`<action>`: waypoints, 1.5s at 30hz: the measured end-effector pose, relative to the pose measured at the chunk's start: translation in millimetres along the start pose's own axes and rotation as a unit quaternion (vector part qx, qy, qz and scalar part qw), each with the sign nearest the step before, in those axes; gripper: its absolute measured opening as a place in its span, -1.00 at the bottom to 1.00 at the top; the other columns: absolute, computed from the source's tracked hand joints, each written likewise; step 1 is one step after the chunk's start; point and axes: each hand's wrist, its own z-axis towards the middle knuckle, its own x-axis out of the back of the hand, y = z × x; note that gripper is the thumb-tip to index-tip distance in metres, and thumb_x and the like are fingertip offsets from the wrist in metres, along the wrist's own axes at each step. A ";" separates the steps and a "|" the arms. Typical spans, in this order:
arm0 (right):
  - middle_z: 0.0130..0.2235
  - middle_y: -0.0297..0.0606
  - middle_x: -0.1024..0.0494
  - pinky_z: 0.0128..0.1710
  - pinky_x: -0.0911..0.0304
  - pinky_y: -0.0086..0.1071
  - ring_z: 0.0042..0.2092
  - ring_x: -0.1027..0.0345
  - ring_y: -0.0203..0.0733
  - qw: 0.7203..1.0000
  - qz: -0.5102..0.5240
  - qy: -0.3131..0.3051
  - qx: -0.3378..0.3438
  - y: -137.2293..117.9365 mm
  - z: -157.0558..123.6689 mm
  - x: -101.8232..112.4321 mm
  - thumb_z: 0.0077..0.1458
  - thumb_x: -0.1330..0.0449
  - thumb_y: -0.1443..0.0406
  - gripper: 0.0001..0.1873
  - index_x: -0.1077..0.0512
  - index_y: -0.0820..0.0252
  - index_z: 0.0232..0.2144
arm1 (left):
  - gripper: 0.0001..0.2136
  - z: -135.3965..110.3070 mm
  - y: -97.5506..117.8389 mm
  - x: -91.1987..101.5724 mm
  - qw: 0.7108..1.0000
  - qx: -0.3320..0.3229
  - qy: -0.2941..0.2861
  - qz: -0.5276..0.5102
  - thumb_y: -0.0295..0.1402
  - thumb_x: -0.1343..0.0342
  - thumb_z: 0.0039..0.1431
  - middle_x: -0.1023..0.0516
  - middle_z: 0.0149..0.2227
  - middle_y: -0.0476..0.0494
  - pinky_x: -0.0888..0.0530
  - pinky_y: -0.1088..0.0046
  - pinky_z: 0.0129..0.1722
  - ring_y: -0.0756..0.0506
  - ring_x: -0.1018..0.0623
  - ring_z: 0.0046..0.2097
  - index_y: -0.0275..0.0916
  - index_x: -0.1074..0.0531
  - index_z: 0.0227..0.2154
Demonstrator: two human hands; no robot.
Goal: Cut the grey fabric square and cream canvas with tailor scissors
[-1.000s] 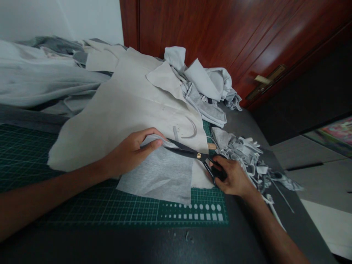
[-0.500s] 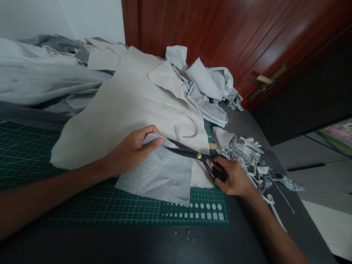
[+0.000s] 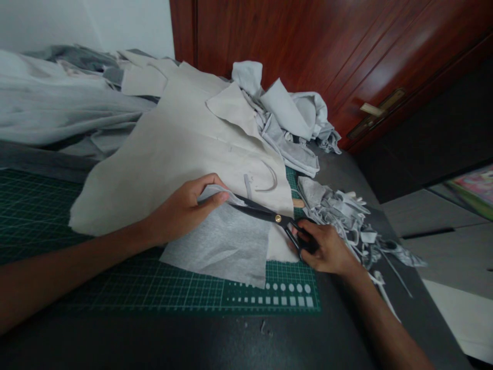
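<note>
My left hand [image 3: 192, 208] pinches the upper edge of a light grey piece of fabric [image 3: 227, 246], thumb on top. My right hand [image 3: 325, 246] is wrapped round the handles of black scissors [image 3: 278, 218] with a brass-coloured pivot. The blades point left along the grey fabric's top edge, and their tips reach close to my left thumb. Beneath lies a large cream fabric piece [image 3: 173, 144], with a thin curved grey strip [image 3: 272, 177] and a short straight grey strip [image 3: 247, 186] on it.
A green cutting mat [image 3: 154, 288] lies under the fabrics on a dark table [image 3: 173, 339]. Scraps and cords [image 3: 339, 205] are heaped at the right. Folded grey cloth [image 3: 292, 113] is piled behind, and more cloth [image 3: 65, 110] at the left. A brown door [image 3: 308, 46] stands at the back.
The scissor blades have closed further along the grey fabric's edge. Both hands stay in nearly the same place.
</note>
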 end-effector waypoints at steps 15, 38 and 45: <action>-0.48 -0.35 -0.49 -0.55 -0.18 -0.45 -0.57 -0.39 -0.25 0.999 -0.030 0.016 0.024 0.2 -0.7 0.2 -0.02 -0.09 0.33 -0.68 -0.39 0.24 -0.16 | -0.84 1.1 -3.4 -0.8 1.000 -0.015 0.004 0.007 -0.26 -0.06 0.33 -0.51 -0.33 0.08 -0.33 0.48 -0.22 0.00 -0.47 -0.27 -0.20 -0.47 -0.28; -0.41 -0.32 -0.53 -0.50 -0.22 -0.43 -0.51 -0.42 -0.24 1.000 -0.003 0.010 -0.009 -1.2 -3.3 -2.9 -0.05 -0.13 0.35 -0.60 -0.38 0.22 -0.09 | -0.83 0.8 -4.7 -0.7 1.000 -0.018 0.011 0.013 -0.23 -0.05 0.32 -0.53 -0.32 0.07 -0.36 0.47 -0.20 -0.02 -0.47 -0.28 -0.19 -0.47 -0.28; -0.40 -0.28 -0.56 -0.48 -0.28 -0.40 -0.50 -0.45 -0.20 1.000 -0.010 0.018 -0.001 0.4 -2.3 -4.9 -0.05 -0.12 0.33 -0.57 -0.40 0.26 -0.06 | -0.83 1.0 -5.1 -0.3 1.000 -0.010 0.003 0.012 -0.24 -0.05 0.35 -0.54 -0.30 0.05 -0.33 0.47 -0.19 -0.03 -0.49 -0.23 -0.20 -0.47 -0.26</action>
